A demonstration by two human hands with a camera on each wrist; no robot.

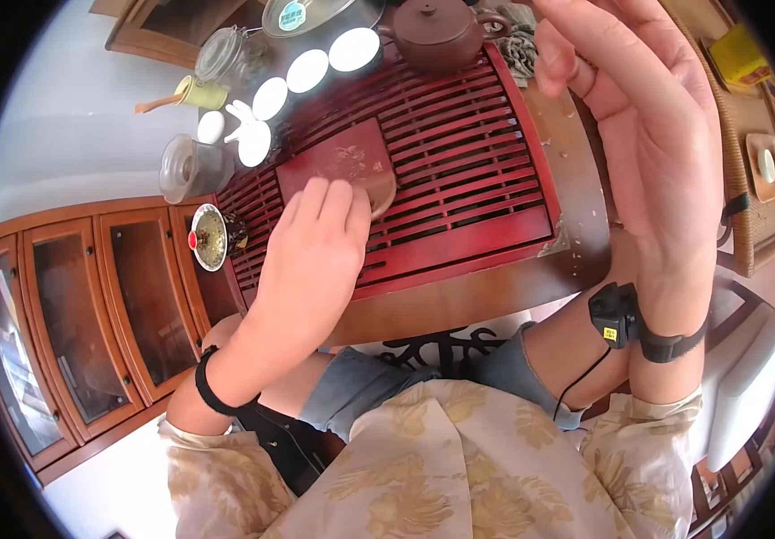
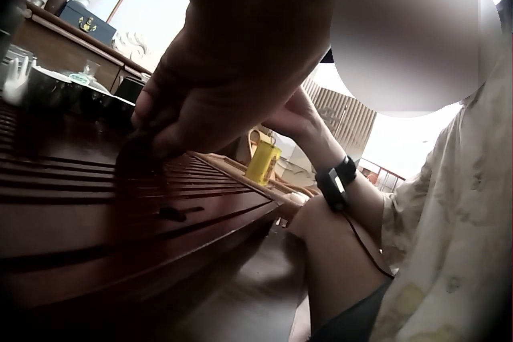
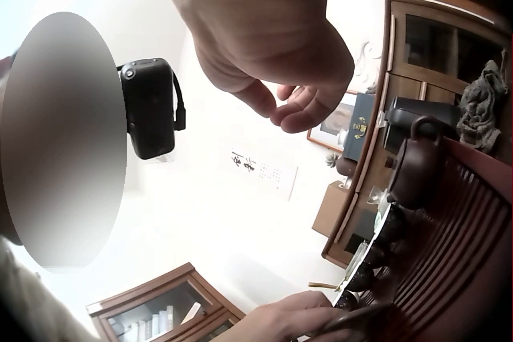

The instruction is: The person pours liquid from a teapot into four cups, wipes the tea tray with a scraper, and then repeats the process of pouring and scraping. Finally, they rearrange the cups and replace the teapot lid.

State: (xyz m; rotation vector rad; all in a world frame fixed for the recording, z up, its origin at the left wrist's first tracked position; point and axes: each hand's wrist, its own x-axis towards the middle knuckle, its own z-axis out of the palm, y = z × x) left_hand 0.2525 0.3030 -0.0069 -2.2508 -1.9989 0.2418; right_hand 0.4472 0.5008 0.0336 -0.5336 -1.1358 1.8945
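My left hand reaches over the slatted dark-red tea tray, fingers pointing down. It grips a round brown piece with a curved rim, like a small clay dish, mostly hidden under the fingers. In the right wrist view this dark piece tilts beside the hand. Brown crumbs lie on the tray's flat red panel. Raised at the right, near the head camera, my right hand has loosely bent fingers and nothing visible in it. A brown clay teapot with its lid on stands at the tray's far right.
A row of white-lined cups lines the tray's far edge, beside a white figurine. Left of them are a glass jar and a patterned bowl-shaped piece with a red knob. A grey crumpled cloth lies by the teapot.
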